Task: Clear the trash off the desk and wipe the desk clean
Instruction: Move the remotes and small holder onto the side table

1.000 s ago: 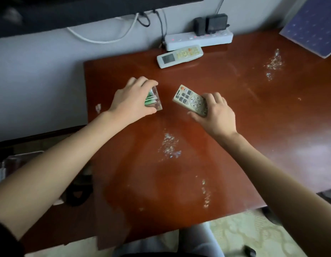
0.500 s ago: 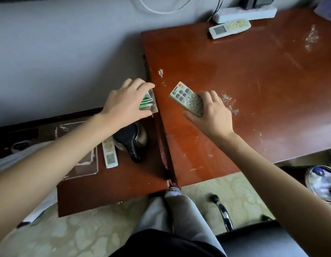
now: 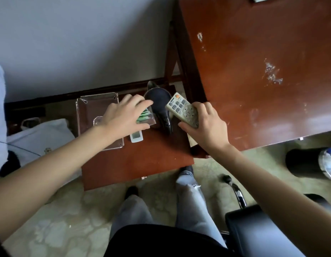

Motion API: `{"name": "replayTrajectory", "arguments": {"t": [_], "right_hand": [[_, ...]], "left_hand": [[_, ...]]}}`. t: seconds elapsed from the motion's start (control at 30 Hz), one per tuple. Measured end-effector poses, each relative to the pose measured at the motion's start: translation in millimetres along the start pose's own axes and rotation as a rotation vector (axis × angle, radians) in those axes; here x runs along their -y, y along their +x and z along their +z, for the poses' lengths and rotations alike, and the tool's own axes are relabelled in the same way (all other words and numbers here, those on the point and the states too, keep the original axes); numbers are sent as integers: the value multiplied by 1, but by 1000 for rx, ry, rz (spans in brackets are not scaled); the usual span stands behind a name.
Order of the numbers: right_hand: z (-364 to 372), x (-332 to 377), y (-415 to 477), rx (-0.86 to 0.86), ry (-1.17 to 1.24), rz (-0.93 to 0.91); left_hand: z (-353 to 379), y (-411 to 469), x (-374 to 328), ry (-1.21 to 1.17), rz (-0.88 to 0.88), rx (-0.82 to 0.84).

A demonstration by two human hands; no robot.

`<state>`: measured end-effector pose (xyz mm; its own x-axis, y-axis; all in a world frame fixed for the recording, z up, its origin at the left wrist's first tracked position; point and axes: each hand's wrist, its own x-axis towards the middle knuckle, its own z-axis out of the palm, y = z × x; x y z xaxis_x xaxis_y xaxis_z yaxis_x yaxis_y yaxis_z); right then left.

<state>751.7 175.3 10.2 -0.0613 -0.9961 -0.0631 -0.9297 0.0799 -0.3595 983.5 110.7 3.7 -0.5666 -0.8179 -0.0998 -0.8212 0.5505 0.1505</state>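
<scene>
Holding two items clear of the worktop [image 3: 253,43], both hands full. Left hand [image 3: 124,115] pinches a clear packet [image 3: 145,118] of green-tipped sticks, fingers over the top, thumb beneath. It hangs above the low stand [image 3: 138,160], between the clear tray [image 3: 90,108] and the dark kettle [image 3: 159,102]. Right hand [image 3: 207,127] grips a grey remote [image 3: 183,110] by its near end, buttons up, over the kettle's right side. Neither item looks set down yet.

A small white remote [image 3: 136,135] lies on the stand just below the left hand, beside the tray.

Likely reason for the hold: these are keepers, not trash, being parked aside so the worktop can be wiped bare. The end grip on the grey remote probably lets it be laid flat near the other one.

The worktop, to the right, carries white crumbs [image 3: 272,73] in scattered patches, unwiped. A black bin [image 3: 303,162] stands on the floor below its near edge. No cloth in sight.
</scene>
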Motion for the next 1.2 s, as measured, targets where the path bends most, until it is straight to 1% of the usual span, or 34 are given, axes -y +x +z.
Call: {"name": "replayTrajectory", "arguments": {"t": [0.1, 0.2, 0.3, 0.37, 0.5, 0.6, 0.67, 0.77, 0.87, 1.07, 1.13, 1.2], "right_hand": [[41, 19, -28, 1, -18, 61], [93, 27, -50, 64, -22, 142], [148, 26, -64, 121, -16, 193], [181, 22, -67, 150, -1, 261], [229, 13, -61, 137, 58, 416], [251, 11, -51, 101, 87, 475], [262, 10, -47, 107, 107, 494], [270, 10, -46, 152, 124, 476], [272, 10, -49, 182, 127, 444], [269, 9, -53, 183, 110, 411], [258, 9, -59, 174, 34, 331], [240, 10, -66, 157, -48, 214]], "left_hand": [[25, -27, 18, -20, 66, 40], [58, -53, 28, -31, 78, 115], [102, -76, 32, 0, 90, 210], [133, -84, 33, 21, 108, 247], [178, -80, 31, 19, 110, 219], [201, -70, 27, 38, 102, 196], [213, -66, 27, 70, 100, 198], [224, -66, 30, 76, 112, 204], [226, -68, 34, 91, 165, 193], [224, -67, 33, 184, 222, 191], [215, -68, 35, 213, 276, 165], [199, -70, 33, 187, 362, 99]]}}
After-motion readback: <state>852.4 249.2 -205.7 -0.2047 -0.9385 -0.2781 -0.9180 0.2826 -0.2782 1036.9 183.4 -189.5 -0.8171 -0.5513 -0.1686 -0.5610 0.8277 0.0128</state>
